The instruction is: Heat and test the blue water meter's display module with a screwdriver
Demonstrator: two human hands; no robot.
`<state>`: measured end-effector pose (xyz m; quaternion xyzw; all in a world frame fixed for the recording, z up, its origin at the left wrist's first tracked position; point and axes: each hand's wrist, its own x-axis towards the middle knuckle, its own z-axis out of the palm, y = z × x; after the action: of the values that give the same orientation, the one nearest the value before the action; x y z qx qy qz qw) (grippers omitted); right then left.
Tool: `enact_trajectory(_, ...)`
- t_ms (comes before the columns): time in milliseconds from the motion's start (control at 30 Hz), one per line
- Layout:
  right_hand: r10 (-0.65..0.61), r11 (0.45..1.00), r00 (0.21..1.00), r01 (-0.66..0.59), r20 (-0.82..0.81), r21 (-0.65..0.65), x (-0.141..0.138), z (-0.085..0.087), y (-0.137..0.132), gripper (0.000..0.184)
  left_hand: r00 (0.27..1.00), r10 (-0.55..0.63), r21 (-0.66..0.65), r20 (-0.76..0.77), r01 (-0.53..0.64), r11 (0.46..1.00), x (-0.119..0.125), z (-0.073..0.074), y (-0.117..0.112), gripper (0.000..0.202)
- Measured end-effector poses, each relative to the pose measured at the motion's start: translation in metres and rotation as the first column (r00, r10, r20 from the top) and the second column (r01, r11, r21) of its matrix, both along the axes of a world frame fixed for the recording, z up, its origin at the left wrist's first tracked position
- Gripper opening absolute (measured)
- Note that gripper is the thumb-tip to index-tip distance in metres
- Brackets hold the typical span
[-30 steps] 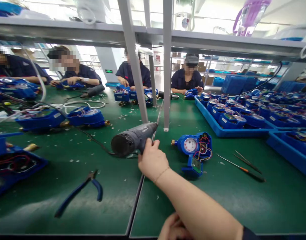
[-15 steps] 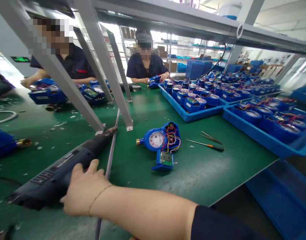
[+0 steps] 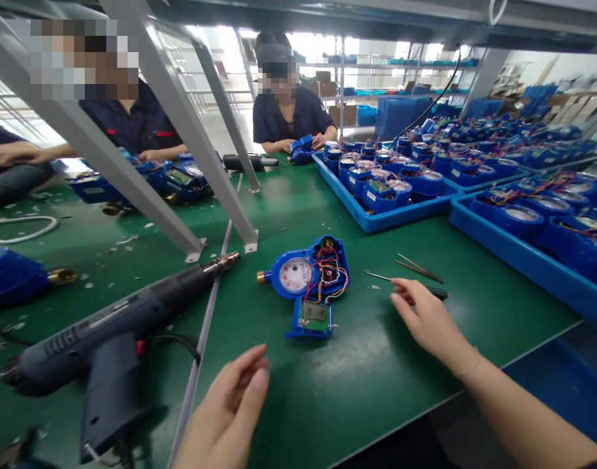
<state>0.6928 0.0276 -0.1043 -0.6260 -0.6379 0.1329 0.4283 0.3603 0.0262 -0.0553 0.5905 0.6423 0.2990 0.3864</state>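
Heat gun now let go, lying at bench left. Right hand open, fingertips on screwdriver nr right edge; left hand open, empty, near front edge. Pinch handle squarely. Blue meter sits mid-bench.

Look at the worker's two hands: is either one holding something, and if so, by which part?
The left hand holds nothing. The right hand has its fingertips on the screwdriver near its dark handle, but no closed grip shows.
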Motion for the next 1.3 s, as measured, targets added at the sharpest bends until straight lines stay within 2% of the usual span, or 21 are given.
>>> enact_trajectory(67, 0.029, 0.998, 0.999, -0.03, -0.015, -0.059, 0.008, -0.006, 0.006, 0.036, 0.974, -0.018, -0.073, 0.227, 0.036, 0.997, 0.033, 0.006, 0.025, 0.056)
enact_trajectory(133, 0.122, 0.987, 0.992, -0.125, -0.034, -0.098, 0.001, -0.007, 0.019, 0.044, 0.935, -0.115, -0.122, 0.335, 0.164, 0.979, 0.054, 0.014, 0.045, 0.056)
enact_trajectory(200, 0.229, 0.965, 0.972, -0.234, -0.054, -0.117, -0.011, -0.006, 0.039, 0.061, 0.928, -0.191, -0.12, 0.32, 0.24, 0.963, 0.062, 0.02, 0.058, 0.054)
enact_trajectory(300, 0.345, 0.929, 0.936, -0.352, -0.074, -0.117, -0.027, -0.003, 0.078, 0.091, 0.94, -0.235, -0.093, 0.247, 0.264, 0.96, 0.064, 0.023, 0.068, 0.049)
enact_trajectory(400, 0.414, 0.901, 0.906, -0.422, -0.088, -0.1, -0.033, 0.001, 0.112, 0.101, 0.913, -0.284, -0.118, 0.292, 0.329, 0.937, 0.065, 0.022, 0.07, 0.044)
enact_trajectory(500, 0.483, 0.869, 0.871, -0.489, -0.094, -0.07, -0.032, 0.005, 0.131, 0.095, 0.868, -0.299, -0.127, 0.395, 0.374, 0.919, 0.067, 0.015, 0.068, 0.044)
enact_trajectory(567, 0.512, 0.854, 0.855, -0.517, -0.085, -0.053, -0.033, 0.005, 0.137, 0.093, 0.829, -0.258, -0.135, 0.496, 0.367, 0.92, 0.066, 0.007, 0.065, 0.047)
enact_trajectory(633, 0.528, 0.845, 0.846, -0.532, -0.072, -0.05, -0.037, 0.002, 0.142, 0.094, 0.75, -0.153, -0.183, 0.643, 0.345, 0.921, 0.063, -0.002, 0.06, 0.05)
enact_trajectory(700, 0.545, 0.835, 0.836, -0.548, -0.061, -0.058, -0.043, -0.001, 0.146, 0.09, 0.641, -0.027, -0.256, 0.767, 0.344, 0.903, 0.059, -0.009, 0.056, 0.053)
enact_trajectory(767, 0.559, 0.826, 0.828, -0.561, -0.045, -0.063, -0.047, -0.004, 0.147, 0.083, 0.579, 0.048, -0.301, 0.814, 0.349, 0.887, 0.055, -0.013, 0.054, 0.053)
enact_trajectory(833, 0.547, 0.835, 0.837, -0.547, -0.017, -0.054, -0.047, -0.004, 0.143, 0.075, 0.556, 0.073, -0.307, 0.828, 0.341, 0.889, 0.053, -0.015, 0.053, 0.054)
enact_trajectory(900, 0.492, 0.871, 0.871, -0.491, 0.017, -0.018, -0.044, 0.003, 0.134, 0.064, 0.552, 0.081, -0.305, 0.83, 0.329, 0.894, 0.053, -0.015, 0.054, 0.055)
enact_trajectory(1000, 0.373, 0.922, 0.926, -0.376, 0.049, 0.091, -0.046, 0.025, 0.114, 0.051, 0.562, 0.074, -0.299, 0.824, 0.321, 0.899, 0.056, -0.016, 0.054, 0.057)
enact_trajectory(1067, 0.378, 0.908, 0.922, -0.386, 0.08, 0.16, -0.056, 0.043, 0.101, 0.038, 0.572, 0.066, -0.287, 0.818, 0.306, 0.908, 0.058, -0.017, 0.054, 0.057)
enact_trajectory(1133, 0.472, 0.838, 0.854, -0.512, 0.22, 0.189, -0.072, 0.056, 0.094, 0.029, 0.578, 0.062, -0.272, 0.814, 0.285, 0.919, 0.06, -0.018, 0.053, 0.057)
enact_trajectory(1200, 0.536, 0.764, 0.742, -0.629, 0.402, 0.142, -0.089, 0.064, 0.093, 0.026, 0.581, 0.059, -0.266, 0.811, 0.278, 0.923, 0.06, -0.019, 0.053, 0.059)
enact_trajectory(1233, 0.55, 0.742, 0.69, -0.663, 0.471, 0.104, -0.095, 0.066, 0.095, 0.025, 0.582, 0.056, -0.263, 0.811, 0.277, 0.924, 0.06, -0.019, 0.052, 0.059)
enact_trajectory(1300, 0.559, 0.731, 0.631, -0.681, 0.538, 0.04, -0.104, 0.068, 0.1, 0.02, 0.582, 0.052, -0.267, 0.812, 0.29, 0.919, 0.059, -0.019, 0.053, 0.058)
